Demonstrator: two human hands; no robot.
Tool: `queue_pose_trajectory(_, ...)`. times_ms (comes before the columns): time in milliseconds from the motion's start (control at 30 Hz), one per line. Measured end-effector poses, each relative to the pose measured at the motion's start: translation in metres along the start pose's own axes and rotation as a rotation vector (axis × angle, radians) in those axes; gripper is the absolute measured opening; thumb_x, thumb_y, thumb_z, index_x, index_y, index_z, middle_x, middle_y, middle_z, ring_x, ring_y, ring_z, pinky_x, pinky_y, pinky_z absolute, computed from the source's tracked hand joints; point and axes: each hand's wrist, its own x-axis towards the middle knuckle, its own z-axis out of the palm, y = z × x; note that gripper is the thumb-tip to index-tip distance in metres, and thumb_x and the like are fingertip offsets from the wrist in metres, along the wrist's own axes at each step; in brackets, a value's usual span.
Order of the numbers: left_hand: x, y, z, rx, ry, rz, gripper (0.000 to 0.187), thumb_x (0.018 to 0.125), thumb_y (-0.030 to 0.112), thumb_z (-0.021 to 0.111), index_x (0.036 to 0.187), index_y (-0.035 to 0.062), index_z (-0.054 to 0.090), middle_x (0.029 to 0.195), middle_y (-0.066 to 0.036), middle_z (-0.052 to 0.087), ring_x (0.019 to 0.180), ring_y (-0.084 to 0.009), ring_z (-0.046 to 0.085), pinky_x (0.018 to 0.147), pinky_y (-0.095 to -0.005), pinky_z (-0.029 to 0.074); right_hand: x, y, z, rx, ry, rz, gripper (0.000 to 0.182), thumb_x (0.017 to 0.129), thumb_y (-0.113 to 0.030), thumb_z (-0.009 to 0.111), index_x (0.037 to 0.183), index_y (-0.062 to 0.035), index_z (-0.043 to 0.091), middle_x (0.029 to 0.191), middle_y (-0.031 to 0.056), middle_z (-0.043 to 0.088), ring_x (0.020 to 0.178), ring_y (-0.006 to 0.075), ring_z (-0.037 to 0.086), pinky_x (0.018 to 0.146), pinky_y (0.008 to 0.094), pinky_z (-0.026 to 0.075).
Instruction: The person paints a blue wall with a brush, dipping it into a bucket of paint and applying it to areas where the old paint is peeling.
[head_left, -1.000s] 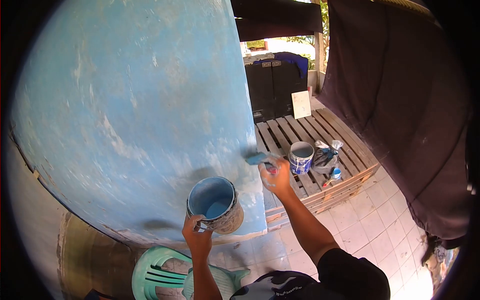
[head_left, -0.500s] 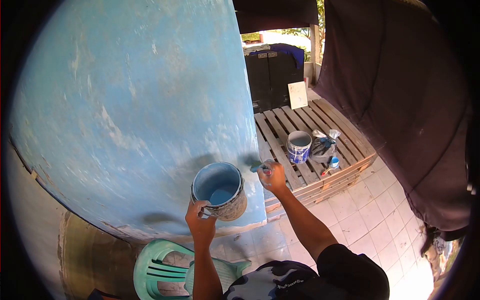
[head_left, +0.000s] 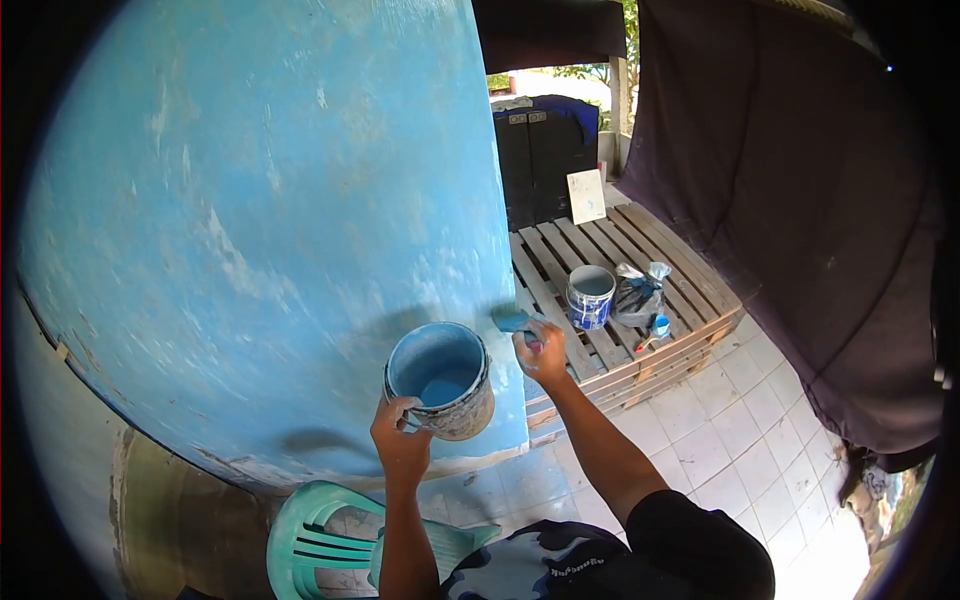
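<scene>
My left hand [head_left: 399,437] grips the side of a paint bucket [head_left: 462,412], which is tilted toward me and shows light blue paint inside. My right hand [head_left: 540,354], fingers closed, holds a paintbrush [head_left: 511,319] with blue on its bristles. The brush tip is right at the right-hand edge of a blue wall [head_left: 330,200]. Pale scuffs and patchy streaks mark the wall's surface. Specks of paint show on the fingers of both hands.
A slatted wooden platform [head_left: 640,228] stands to the right, bearing a blue-and-white pail [head_left: 590,300], a dark plastic bag [head_left: 638,302] and a small blue-topped container [head_left: 660,326]. A green plastic chair [head_left: 300,515] sits low on the left. Dark cloth [head_left: 780,200] hangs at right.
The brush in my right hand has turned, and more of its bristle end shows beside the wall edge. The bucket stays almost where it was. The camera view has shifted slightly.
</scene>
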Motion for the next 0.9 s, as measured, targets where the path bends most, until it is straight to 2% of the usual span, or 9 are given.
queue_pose_trajectory(67, -0.004, -0.001, -0.004, -0.016, -0.021, -0.011, 0.042, 0.066, -0.016, 0.070, 0.103, 0.0006, 0.064, 0.114, -0.013, 0.064, 0.116, -0.0300, 0.067, 0.100, -0.0391, 0.053, -0.006, 0.004, -0.002, -0.167, -0.188, 0.186, 0.012, 0.079, -0.011, 0.074, 0.087, -0.0025, 0.072, 0.083, 0.0190, 0.072, 0.077, 0.0407, 0.070, 0.070, 0.0462, 0.055)
queue_pose_trajectory(133, -0.002, -0.002, -0.006, 0.006, -0.004, 0.028, 0.042, 0.065, -0.016, 0.067, 0.104, 0.0001, 0.065, 0.114, -0.014, 0.063, 0.114, -0.0295, 0.067, 0.099, -0.0385, 0.053, 0.015, -0.009, -0.005, -0.170, -0.136, 0.159, 0.012, 0.079, -0.012, 0.073, 0.087, -0.0038, 0.073, 0.079, 0.0187, 0.071, 0.073, 0.0392, 0.068, 0.067, 0.0452, 0.053)
queue_pose_trajectory(200, 0.002, -0.007, -0.006, -0.015, -0.002, 0.032, 0.042, 0.064, -0.016, 0.066, 0.104, 0.0001, 0.065, 0.114, -0.014, 0.063, 0.113, -0.0292, 0.067, 0.099, -0.0380, 0.052, 0.054, -0.044, -0.015, 0.057, 0.012, 0.029, 0.014, 0.079, -0.011, 0.072, 0.090, -0.0022, 0.072, 0.082, 0.0191, 0.070, 0.073, 0.0407, 0.066, 0.067, 0.0448, 0.052)
queue_pose_trajectory(333, 0.006, -0.006, -0.005, -0.011, -0.018, 0.044, 0.042, 0.064, -0.016, 0.066, 0.104, -0.0004, 0.065, 0.113, -0.015, 0.064, 0.111, -0.0282, 0.067, 0.096, -0.0367, 0.052, 0.100, -0.070, -0.020, 0.143, 0.140, -0.181, 0.017, 0.078, -0.009, 0.071, 0.093, -0.0004, 0.071, 0.086, 0.0205, 0.070, 0.074, 0.0419, 0.065, 0.069, 0.0435, 0.052)
queue_pose_trajectory(567, 0.014, -0.004, -0.008, -0.029, -0.040, 0.080, 0.041, 0.064, -0.016, 0.068, 0.102, -0.0011, 0.065, 0.110, -0.014, 0.066, 0.109, -0.0276, 0.068, 0.091, -0.0352, 0.053, 0.033, -0.015, 0.005, 0.015, 0.128, -0.045, 0.018, 0.079, -0.010, 0.071, 0.094, 0.0010, 0.070, 0.086, 0.0211, 0.069, 0.075, 0.0418, 0.065, 0.071, 0.0447, 0.053)
queue_pose_trajectory(633, 0.012, -0.007, -0.015, -0.026, -0.041, 0.074, 0.041, 0.064, -0.016, 0.068, 0.102, -0.0010, 0.065, 0.112, -0.015, 0.066, 0.107, -0.0274, 0.068, 0.091, -0.0351, 0.053, 0.023, -0.017, 0.001, -0.069, -0.172, 0.324, 0.020, 0.081, -0.010, 0.070, 0.097, 0.0009, 0.071, 0.081, 0.0191, 0.070, 0.072, 0.0375, 0.067, 0.071, 0.0419, 0.054)
queue_pose_trajectory(767, 0.014, -0.008, -0.022, -0.030, -0.052, 0.117, 0.041, 0.064, -0.016, 0.068, 0.102, -0.0007, 0.065, 0.112, -0.014, 0.066, 0.106, -0.0268, 0.068, 0.090, -0.0342, 0.052, 0.058, -0.041, -0.019, 0.075, -0.271, 0.364, 0.025, 0.083, -0.009, 0.069, 0.106, 0.0002, 0.074, 0.081, 0.0170, 0.072, 0.074, 0.0299, 0.071, 0.074, 0.0376, 0.055)
queue_pose_trajectory(833, 0.015, -0.007, -0.025, -0.006, -0.104, 0.022, 0.040, 0.068, -0.014, 0.070, 0.105, -0.0008, 0.064, 0.116, -0.012, 0.064, 0.115, -0.0253, 0.065, 0.103, -0.0414, 0.052, 0.090, -0.062, -0.027, 0.182, -0.230, 0.295, 0.026, 0.083, -0.008, 0.068, 0.107, 0.0000, 0.074, 0.084, 0.0176, 0.072, 0.075, 0.0311, 0.071, 0.075, 0.0382, 0.055)
queue_pose_trajectory(900, 0.020, -0.006, -0.019, -0.023, -0.079, 0.074, 0.041, 0.066, -0.015, 0.069, 0.104, -0.0006, 0.065, 0.114, -0.013, 0.064, 0.111, -0.0253, 0.066, 0.096, -0.0367, 0.051, 0.124, -0.086, -0.037, 0.282, -0.196, 0.228, 0.027, 0.082, -0.007, 0.068, 0.108, -0.0002, 0.074, 0.086, 0.0183, 0.073, 0.077, 0.0324, 0.071, 0.075, 0.0389, 0.055)
